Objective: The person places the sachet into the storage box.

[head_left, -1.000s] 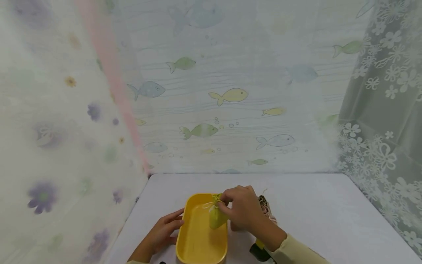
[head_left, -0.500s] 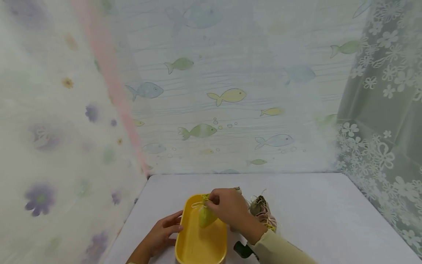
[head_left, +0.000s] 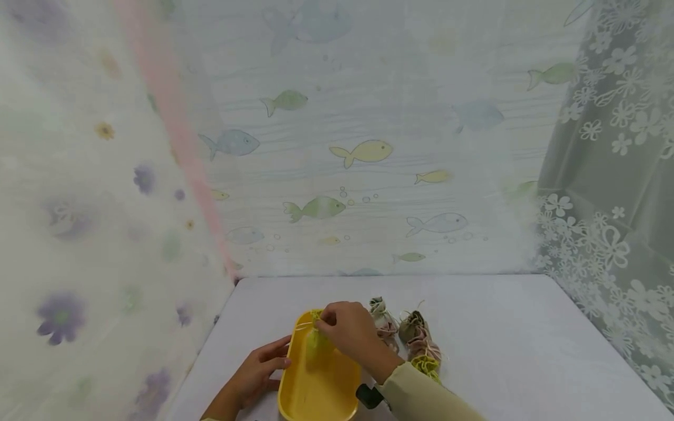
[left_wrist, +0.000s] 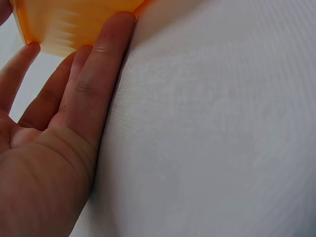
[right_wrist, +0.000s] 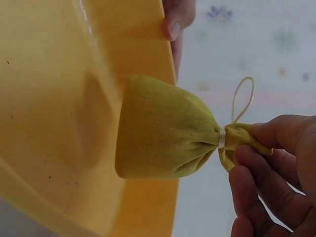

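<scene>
My right hand (head_left: 351, 330) pinches the gathered neck of a small yellow-green drawstring pouch (right_wrist: 163, 131) between thumb and fingers. The pouch (head_left: 316, 338) hangs over the far part of a yellow plastic tray (head_left: 321, 400), its full end down. A pale cord loop sticks out from its neck. At the tray's left side is my left hand (head_left: 260, 369), its fairly straight fingers touching the outer wall. Seen in the left wrist view, the fingertips (left_wrist: 123, 22) rest against the tray's wall (left_wrist: 59, 24), with the hand's edge low on the white surface.
Right of the tray, a row of tied pouches (head_left: 418, 339) in olive, pinkish and yellow-green lies on the white table (head_left: 505, 351). Another group of pouches (head_left: 380, 313) shows beyond my right wrist. Fish-patterned curtain (head_left: 368, 175) stands behind the table.
My right hand has carried the pouch leftward, from the tray's right side to above its far left part. More pouches now show behind the wrist. My left hand stays at the tray.
</scene>
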The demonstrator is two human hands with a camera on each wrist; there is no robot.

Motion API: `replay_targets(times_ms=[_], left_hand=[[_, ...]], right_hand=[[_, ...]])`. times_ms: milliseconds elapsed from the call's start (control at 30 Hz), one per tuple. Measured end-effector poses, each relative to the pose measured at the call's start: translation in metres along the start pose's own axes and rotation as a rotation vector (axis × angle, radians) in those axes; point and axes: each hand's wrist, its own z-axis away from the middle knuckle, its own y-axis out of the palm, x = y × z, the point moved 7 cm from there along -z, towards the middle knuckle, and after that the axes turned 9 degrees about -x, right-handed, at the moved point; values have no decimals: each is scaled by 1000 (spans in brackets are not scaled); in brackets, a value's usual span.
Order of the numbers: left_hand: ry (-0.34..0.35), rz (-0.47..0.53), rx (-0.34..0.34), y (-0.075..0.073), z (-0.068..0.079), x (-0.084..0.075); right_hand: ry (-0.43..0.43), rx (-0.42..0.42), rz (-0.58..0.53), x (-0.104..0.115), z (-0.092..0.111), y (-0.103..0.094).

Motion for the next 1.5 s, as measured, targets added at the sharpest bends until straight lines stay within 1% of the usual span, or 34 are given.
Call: replay_targets(times_ms=[200,300,400,533,733,867,1000,1167,1367,1500], left_hand=[[9,-12,6,2,-3,0],[2,-23,-3,-1,-3,3],[3,-22,3,-2,-2,4],[17,-13,9,-2,-2,1],[2,-3,-4,-2,-2,1],[-2,1,1,-2,-2,3],[8,1,11,-1,-2,2],[12,1,11,1,-2,-1],[-2,-15,-21,0,-1,1],[-8,-36,-42,-1,0,2]], right_hand=[[29,-26,-14,-6,-4,4],[69,-10,-26,-10,-5,11],[107,5,-29,-14,-5,18],[133,-1,-36,-16,-7,21],[123,5,-41,-13,-10,25],[124,21,-11,-12,-9,30],[126,31,2,-11,-8,32],[102,27,9,-7,-7,28],[97,48,1,-6,-5,24],[95,52,17,-5,-4,20]])
